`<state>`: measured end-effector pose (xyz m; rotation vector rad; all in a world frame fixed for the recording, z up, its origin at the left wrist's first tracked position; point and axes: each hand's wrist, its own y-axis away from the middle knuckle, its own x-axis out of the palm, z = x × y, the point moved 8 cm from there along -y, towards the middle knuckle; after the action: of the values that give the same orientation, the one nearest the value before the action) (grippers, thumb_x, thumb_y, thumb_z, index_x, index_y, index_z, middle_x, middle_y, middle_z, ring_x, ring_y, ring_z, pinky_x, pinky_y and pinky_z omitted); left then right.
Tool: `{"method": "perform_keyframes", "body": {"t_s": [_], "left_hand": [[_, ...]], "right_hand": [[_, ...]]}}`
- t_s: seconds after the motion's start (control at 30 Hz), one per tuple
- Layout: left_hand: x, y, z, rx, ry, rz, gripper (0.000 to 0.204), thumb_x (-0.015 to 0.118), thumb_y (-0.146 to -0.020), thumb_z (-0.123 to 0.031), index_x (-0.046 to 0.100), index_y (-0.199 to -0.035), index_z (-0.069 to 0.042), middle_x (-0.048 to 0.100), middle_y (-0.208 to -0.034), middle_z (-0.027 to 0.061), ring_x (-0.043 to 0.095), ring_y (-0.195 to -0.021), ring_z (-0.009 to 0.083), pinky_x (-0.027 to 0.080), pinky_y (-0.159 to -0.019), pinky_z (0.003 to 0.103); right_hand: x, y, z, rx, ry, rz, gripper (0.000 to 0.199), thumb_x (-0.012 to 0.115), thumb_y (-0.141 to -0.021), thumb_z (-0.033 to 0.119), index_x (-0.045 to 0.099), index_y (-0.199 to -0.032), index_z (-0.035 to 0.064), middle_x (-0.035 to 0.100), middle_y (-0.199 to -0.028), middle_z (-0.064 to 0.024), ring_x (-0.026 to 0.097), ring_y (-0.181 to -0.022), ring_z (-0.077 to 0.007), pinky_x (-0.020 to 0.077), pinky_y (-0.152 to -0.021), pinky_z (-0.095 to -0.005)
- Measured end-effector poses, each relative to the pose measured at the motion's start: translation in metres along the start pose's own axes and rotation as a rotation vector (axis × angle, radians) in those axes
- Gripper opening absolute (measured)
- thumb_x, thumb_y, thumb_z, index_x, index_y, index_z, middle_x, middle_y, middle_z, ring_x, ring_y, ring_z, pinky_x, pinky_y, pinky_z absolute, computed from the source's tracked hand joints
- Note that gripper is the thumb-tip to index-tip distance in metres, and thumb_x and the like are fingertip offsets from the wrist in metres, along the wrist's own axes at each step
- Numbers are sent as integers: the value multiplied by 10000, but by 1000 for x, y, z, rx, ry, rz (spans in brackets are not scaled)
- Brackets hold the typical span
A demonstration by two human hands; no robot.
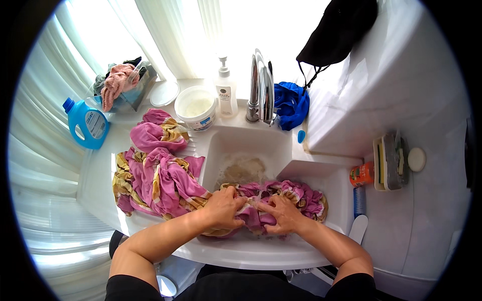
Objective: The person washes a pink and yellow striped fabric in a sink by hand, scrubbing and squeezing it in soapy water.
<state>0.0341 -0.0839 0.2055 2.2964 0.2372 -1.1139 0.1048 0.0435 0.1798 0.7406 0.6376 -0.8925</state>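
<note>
Pink and yellow patterned cloth (261, 193) lies wet and bunched in the white sink (213, 155), with murky water (242, 169) behind it. My left hand (225, 206) grips the cloth near the sink's left side, fingers curled over a fold. Just to its right, my right hand (282, 213) is closed on the same cloth, thumb and fingers pinching the fabric. A large heap of the same fabric (165, 180) covers the ribbed counter on the left. The chrome faucet (252, 111) stands at the back of the sink.
Behind the sink are a white tub (196, 108) and a pump bottle (226, 95). A blue detergent jug (86, 124) and a clear bin of clothes (123, 90) stand at the left. Blue cloth (291, 105) sits by the faucet; an orange can (361, 174) and a brush (359, 200) line the right.
</note>
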Motion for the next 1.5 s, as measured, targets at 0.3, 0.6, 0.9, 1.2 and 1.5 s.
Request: {"method": "perform_keyframes", "body": {"t_s": [0.3, 0.6, 0.9, 1.2, 1.5], "left_hand": [[148, -72, 72, -424, -647, 210, 670, 514, -853, -506, 436, -1367, -83, 379, -1373, 288, 469, -1196, 386, 359, -925, 507], [120, -99, 99, -305, -427, 10, 312, 586, -809, -229, 645, -1095, -117, 658, -1069, 68, 644, -929, 256, 475, -711, 502], [61, -10, 31, -211, -721, -280, 577, 658, -741, -478, 598, -1066, -4, 616, -1004, 141, 559, -1031, 291, 355, -976, 432], [9, 67, 21, 18, -450, -400, 481, 740, -639, -416, 610, -958, -80, 553, -837, 71, 558, -871, 241, 394, -861, 371], [-30, 35, 32, -257, 284, -259, 811, 596, -755, -626, 464, -1326, -66, 495, -1278, 203, 456, -1213, 334, 303, -1013, 490]], "right_hand": [[102, -76, -30, -33, 560, -79, 627, 583, -740, 488, 527, -1235, 106, 432, -1321, -240, 311, -1295, -416, 197, -1063, -568], [100, -133, -82, 322, 131, 198, 597, 658, -645, 487, 678, -1024, 27, 617, -1157, -191, 590, -1057, -331, 449, -896, -421], [33, -184, -112, 321, 17, -586, 444, 621, -766, 373, 665, -1036, 22, 663, -986, -192, 632, -920, -338, 485, -847, -422], [38, -104, -69, 242, -85, -341, 424, 650, -776, 429, 622, -731, 8, 636, -708, -138, 604, -660, -251, 465, -637, -390], [-85, 57, 25, 41, -437, -745, 381, 757, -703, 150, 415, -564, 53, 408, -542, -61, 390, -534, -192, 338, -556, -335]]}}
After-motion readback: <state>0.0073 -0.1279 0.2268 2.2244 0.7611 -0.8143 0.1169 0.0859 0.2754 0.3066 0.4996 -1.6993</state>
